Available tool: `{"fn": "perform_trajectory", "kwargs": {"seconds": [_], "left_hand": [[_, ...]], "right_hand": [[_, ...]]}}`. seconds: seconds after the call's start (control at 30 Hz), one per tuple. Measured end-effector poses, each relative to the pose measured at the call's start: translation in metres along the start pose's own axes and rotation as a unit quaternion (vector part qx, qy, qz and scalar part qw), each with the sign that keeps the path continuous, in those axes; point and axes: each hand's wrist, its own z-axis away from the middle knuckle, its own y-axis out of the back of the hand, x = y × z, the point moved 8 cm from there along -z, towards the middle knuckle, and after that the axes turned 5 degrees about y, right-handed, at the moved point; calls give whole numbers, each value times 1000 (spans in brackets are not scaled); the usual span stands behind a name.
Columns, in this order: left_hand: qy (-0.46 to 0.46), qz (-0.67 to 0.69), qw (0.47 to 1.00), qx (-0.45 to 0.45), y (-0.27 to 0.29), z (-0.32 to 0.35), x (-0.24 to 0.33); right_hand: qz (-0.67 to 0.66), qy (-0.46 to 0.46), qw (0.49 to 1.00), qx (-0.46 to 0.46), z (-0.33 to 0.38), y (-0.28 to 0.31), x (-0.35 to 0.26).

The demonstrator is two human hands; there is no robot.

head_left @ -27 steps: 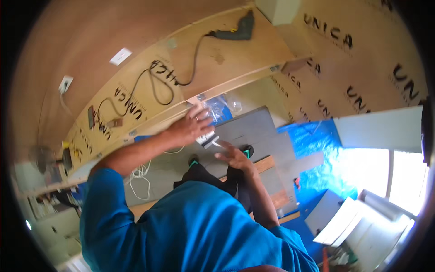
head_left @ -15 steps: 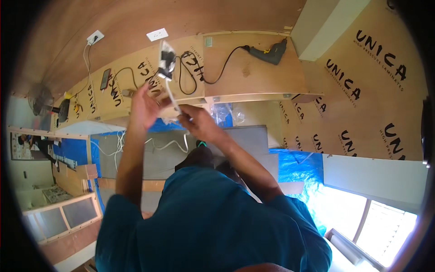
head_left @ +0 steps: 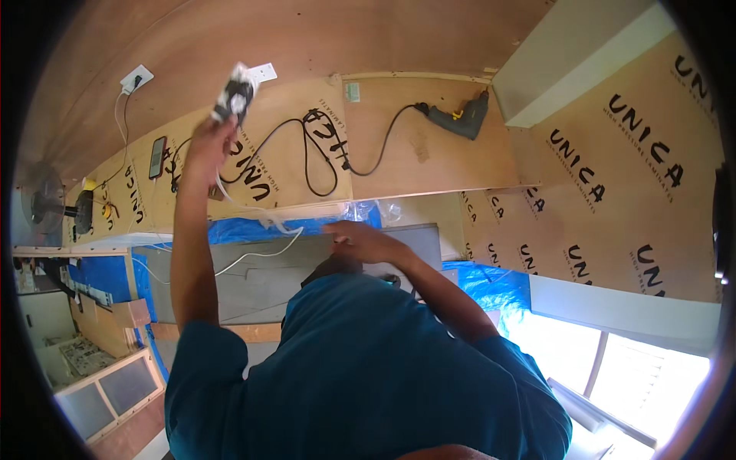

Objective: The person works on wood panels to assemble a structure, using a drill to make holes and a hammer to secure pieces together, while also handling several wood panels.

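In my raised left hand [head_left: 203,149] is a black-and-white block, blurred by motion, that looks like an extension socket [head_left: 236,96]. My fingers close round its lower end, near the wall. A white cord [head_left: 253,207] runs down from it past the counter edge and bends back to the left. My right hand [head_left: 368,242] is lower, in front of my chest, just right of the bend in that cord. Its index finger and thumb stand partly apart, and I see nothing between them; the other fingers are curled and partly hidden.
On the board-covered counter [head_left: 287,180] lie a corded drill [head_left: 460,119], its looped black cable [head_left: 322,180] and a phone [head_left: 158,157]. Wall sockets [head_left: 264,72] sit behind, one holding a black plug [head_left: 137,80]. A fan [head_left: 50,201] stands far left. Blue sheeting [head_left: 491,284] lies below.
My left hand has taken hold of the block and carried it left and up. My right hand has come off the cord and moved down and right. The view has shifted slightly.
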Motion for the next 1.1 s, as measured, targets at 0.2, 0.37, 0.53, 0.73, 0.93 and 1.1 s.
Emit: {"fn": "perform_trajectory", "kwargs": {"seconds": [0.2,0.37,0.53,0.73,0.93,1.1], "left_hand": [[-264,-334,896,125,-93,-111,62],[-383,-365,844,89,-215,-159,-12],[-317,-455,831,30,-263,-195,-94],[-357,-472,806,8,-277,-193,-122],[-188,-590,783,53,-254,-176,-124],[-124,-526,842,-3,-229,-136,-122]], "right_hand": [[-123,-214,948,199,60,74,92],[-231,-242,878,342,82,128,114],[-233,-288,832,413,117,165,120],[-247,-291,800,464,143,202,142],[-199,-337,894,216,151,165,197],[-349,-350,852,172,187,89,260]]}}
